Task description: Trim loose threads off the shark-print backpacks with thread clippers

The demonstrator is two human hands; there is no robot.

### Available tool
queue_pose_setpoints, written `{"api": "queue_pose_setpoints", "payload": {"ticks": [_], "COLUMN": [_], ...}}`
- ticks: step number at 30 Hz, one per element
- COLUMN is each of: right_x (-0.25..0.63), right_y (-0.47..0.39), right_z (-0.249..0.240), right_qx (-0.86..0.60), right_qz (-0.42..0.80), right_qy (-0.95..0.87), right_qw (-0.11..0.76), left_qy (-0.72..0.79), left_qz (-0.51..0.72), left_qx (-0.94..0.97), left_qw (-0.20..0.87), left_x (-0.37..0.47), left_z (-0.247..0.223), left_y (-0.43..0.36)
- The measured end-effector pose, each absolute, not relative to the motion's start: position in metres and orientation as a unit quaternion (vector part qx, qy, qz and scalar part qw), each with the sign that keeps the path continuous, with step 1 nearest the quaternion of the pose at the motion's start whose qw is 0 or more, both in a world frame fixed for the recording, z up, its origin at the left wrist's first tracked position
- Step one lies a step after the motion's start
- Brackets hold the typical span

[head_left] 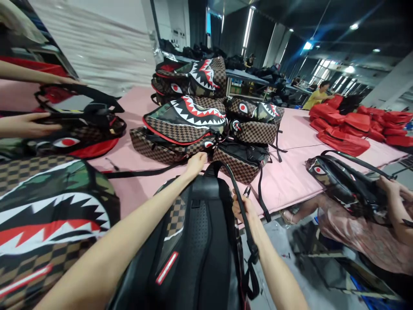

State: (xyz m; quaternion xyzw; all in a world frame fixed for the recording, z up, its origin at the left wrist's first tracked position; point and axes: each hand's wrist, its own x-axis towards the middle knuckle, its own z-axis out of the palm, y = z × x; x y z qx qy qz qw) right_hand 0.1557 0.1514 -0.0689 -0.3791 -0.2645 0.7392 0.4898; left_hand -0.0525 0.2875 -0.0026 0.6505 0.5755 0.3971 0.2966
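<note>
Backpack [204,228], blk back, prob. soft/light, we'd lift by top loop [213,168]; our L hand [196,165] fisted, hold unclear, R hand [245,210] gripping snips [247,192].

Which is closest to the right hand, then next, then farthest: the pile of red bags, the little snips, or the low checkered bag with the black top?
From the right hand, in the head view:
1. Snips: held in it, tips poking up.
2. Checkered bag: just beyond, on the pink table.
3. Red bags: farther along, off to the right.
</note>
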Motion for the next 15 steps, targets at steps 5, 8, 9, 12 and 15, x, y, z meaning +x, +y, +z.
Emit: {"api": "queue_pose_setpoints", "payload": {"ticks": [5,8,9,12,15], "right_x": [0.154,0.156,0.158,0.169,0.190], "right_y": [0.162,0.158,0.156,0.147,0.128], "right_z": [-0.084,-0.087,-0.087,-0.084,-0.081], "right_qx": [-0.351,-0.338,-0.348,-0.434,-0.513], "right_qz": [0.759,0.781,0.783,0.755,0.711], "right_qy": [-0.225,-0.186,-0.186,-0.230,-0.242], "right_qw": [0.500,0.490,0.480,0.434,0.416], "left_qy": [0.408,0.361,0.365,0.414,0.435], "left_qz": [0.334,0.219,0.179,0.099,0.056], "left_qx": [0.767,0.829,0.848,0.876,0.881], "left_qw": [0.365,0.367,0.340,0.228,0.176], "left_x": [-0.015,-0.007,-0.004,0.005,0.015], "left_z": [-0.010,-0.011,-0.011,-0.012,-0.017], "left_y": [0.313,0.320,0.321,0.322,0.320]}}
